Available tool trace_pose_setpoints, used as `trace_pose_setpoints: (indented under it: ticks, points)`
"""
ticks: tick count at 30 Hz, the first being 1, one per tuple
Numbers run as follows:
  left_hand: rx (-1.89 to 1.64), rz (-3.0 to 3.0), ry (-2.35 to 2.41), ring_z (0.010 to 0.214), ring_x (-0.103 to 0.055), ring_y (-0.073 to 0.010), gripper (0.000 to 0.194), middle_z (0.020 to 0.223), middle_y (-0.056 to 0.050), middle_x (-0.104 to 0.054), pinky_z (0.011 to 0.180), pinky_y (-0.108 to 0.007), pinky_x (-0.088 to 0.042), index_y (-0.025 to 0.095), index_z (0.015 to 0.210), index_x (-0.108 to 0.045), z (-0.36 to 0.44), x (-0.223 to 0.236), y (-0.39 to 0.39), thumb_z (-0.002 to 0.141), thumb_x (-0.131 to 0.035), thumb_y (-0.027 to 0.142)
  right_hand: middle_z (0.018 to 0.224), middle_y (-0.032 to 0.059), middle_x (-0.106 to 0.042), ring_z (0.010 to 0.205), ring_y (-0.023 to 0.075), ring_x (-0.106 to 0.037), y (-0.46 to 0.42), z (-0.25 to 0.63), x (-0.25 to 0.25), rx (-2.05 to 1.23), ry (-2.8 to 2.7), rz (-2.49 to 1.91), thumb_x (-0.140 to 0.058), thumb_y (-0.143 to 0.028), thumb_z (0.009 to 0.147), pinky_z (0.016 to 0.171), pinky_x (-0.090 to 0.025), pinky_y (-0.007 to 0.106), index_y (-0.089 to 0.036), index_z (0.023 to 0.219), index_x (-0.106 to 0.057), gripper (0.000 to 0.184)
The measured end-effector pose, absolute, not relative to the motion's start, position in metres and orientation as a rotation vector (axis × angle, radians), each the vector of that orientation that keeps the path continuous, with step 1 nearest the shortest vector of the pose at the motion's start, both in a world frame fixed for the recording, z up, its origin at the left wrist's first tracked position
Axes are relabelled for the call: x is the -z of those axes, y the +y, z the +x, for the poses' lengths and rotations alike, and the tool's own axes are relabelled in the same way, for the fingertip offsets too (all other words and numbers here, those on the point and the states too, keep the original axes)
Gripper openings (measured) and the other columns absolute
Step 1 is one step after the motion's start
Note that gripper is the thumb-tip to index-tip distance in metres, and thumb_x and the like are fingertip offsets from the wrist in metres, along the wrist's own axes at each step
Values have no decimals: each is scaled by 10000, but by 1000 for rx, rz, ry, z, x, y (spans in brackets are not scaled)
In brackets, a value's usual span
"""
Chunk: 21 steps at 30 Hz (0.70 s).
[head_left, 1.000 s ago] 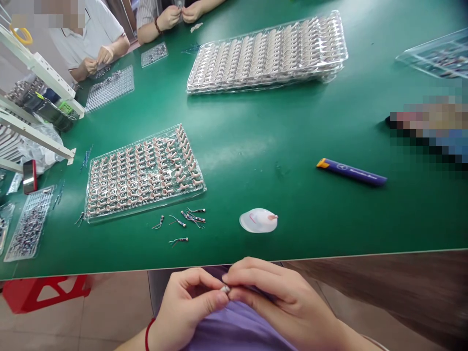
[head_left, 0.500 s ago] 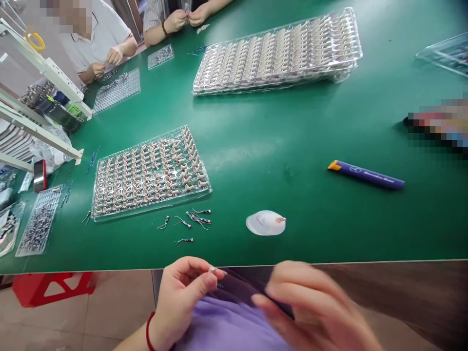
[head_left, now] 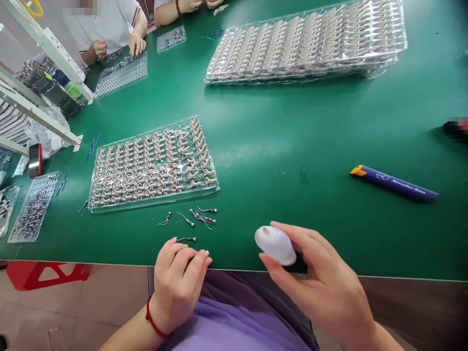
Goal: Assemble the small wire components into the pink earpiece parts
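My right hand grips a smooth white oval plastic piece with a brownish spot, thumb and fingers around its sides. It is held above the table's near edge. My left hand is closed in a pinch at the edge, with a tiny white-ended part poking out at the fingertips; the rest of that part is hidden. Just beyond my left fingers lies a small wired component. Several more wired components lie behind it, in front of a clear tray filled with beige cup-shaped pieces with stems.
A stack of filled clear trays stands at the back. A blue and yellow cutter-like tool lies at right. At left are a tray of small parts, a phone and a white metal frame. A co-worker's hands work across the table.
My right hand has moved forward and picked the white oval piece up off the table. My left hand has risen to the table edge and turned its back upward, still pinching the tiny part.
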<state>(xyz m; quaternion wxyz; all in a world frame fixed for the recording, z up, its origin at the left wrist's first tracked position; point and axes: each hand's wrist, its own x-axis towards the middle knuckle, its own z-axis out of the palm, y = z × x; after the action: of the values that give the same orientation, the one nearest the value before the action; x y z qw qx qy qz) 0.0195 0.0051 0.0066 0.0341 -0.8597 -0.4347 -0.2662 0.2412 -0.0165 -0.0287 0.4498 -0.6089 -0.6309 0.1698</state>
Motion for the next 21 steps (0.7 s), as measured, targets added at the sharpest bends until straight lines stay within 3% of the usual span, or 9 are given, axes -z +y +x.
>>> trace_pose_setpoints:
  ticks: [4, 8, 21]
  points:
    - [825, -2642, -1382, 739, -623, -165, 135, 731, -7, -697, 874, -390, -515, 169, 927, -691, 20, -4, 4, 816, -696, 93, 1054, 86, -686, 824, 216, -709, -37, 238, 35, -523, -1687, -1427, -589, -253, 860, 722, -591, 305, -229, 1288, -509, 436]
    - [855, -2639, -1422, 738, -615, -164, 130, 722, -2, -688, 864, -381, -510, 187, 912, -690, 20, -2, 3, 819, -689, 95, 948, 64, -707, 728, 204, -698, -50, 236, 41, -588, -1693, -1329, -606, -248, 850, 656, -590, 294, -250, 1223, -521, 383]
    - [828, -2642, -1449, 753, -628, -169, 147, 744, -3, -698, 888, -393, -488, 195, 925, -689, 20, 0, 3, 811, -705, 104, 862, 54, -701, 635, 215, -658, -53, 238, 44, -712, -1699, -1243, -605, -210, 831, 547, -550, 324, -281, 1269, -508, 454]
